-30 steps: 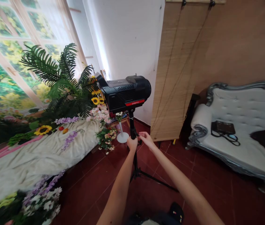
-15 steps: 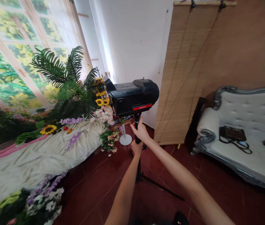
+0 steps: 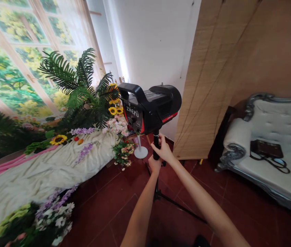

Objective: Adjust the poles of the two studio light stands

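Note:
A black studio light (image 3: 158, 106) with a red stripe and a carrying handle sits on top of a black light stand (image 3: 156, 187). Its rear panel with white lettering faces partly toward me. Just under the lamp, my right hand (image 3: 162, 149) is closed around the upper part of the pole, thumb across it. Lower down, my left hand (image 3: 155, 164) wraps the same pole. Some fingers of both hands are hidden behind the stand. One leg of the stand stretches along the floor to the right.
A bench with cream cloth (image 3: 91, 168) and several artificial flowers lies on the left. Behind it stands a palm plant (image 3: 78, 82). A bamboo blind (image 3: 199, 89) hangs right of the lamp. On the right, a tufted sofa (image 3: 266, 120) holds a brown bag (image 3: 268, 149). The floor (image 3: 114, 199) is red tile.
The studio light has turned on its stand, so its rear panel and handle now show. My hands stay on the pole. The whole view has shifted slightly.

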Demonstrator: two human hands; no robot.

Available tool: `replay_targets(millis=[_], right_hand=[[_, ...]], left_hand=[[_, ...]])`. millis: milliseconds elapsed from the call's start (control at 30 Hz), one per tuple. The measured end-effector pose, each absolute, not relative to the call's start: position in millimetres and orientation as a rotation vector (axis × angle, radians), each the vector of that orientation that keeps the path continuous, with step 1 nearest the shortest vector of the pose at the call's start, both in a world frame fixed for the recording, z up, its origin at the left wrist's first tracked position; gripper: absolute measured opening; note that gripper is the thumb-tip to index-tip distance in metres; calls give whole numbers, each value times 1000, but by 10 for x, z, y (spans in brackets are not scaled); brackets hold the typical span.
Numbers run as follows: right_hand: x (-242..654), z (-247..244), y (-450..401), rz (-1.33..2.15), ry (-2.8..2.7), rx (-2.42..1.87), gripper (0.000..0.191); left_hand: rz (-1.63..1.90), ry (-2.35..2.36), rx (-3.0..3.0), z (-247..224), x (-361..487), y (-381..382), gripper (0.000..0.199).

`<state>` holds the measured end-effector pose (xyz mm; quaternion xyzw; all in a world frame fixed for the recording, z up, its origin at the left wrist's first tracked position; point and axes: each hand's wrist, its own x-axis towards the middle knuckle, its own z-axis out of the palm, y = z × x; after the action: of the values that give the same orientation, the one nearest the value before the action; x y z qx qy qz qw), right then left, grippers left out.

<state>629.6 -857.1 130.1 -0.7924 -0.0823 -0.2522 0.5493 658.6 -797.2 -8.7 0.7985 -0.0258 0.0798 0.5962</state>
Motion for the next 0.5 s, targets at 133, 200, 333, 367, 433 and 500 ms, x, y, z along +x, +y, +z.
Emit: replay_targets(millis=[133, 200, 333, 367, 433, 500], right_hand=[[6152, 1043, -8591, -581, -149, -1901, 44], [6143, 871, -8599, -582, -129, -1842, 49], [6260, 545, -8585, -515, -128, -1779, 41], [6302, 489, -8576, -496, -145, -1772, 39], [6377, 420, -8555, -485, -158, -1771, 35], [6421, 409, -8531, -492, -132, -1800, 31]], left_hand=[[269, -129, 1833, -98, 6600, -7966, 20], [270, -118, 1820, -122, 6618, -7968, 19], [237, -60, 1838, -197, 6683, -7976, 19], [225, -52, 1834, -213, 6700, -7977, 20], [227, -51, 1812, -234, 6724, -7976, 21], [258, -76, 1790, -236, 6729, -7971, 22]])
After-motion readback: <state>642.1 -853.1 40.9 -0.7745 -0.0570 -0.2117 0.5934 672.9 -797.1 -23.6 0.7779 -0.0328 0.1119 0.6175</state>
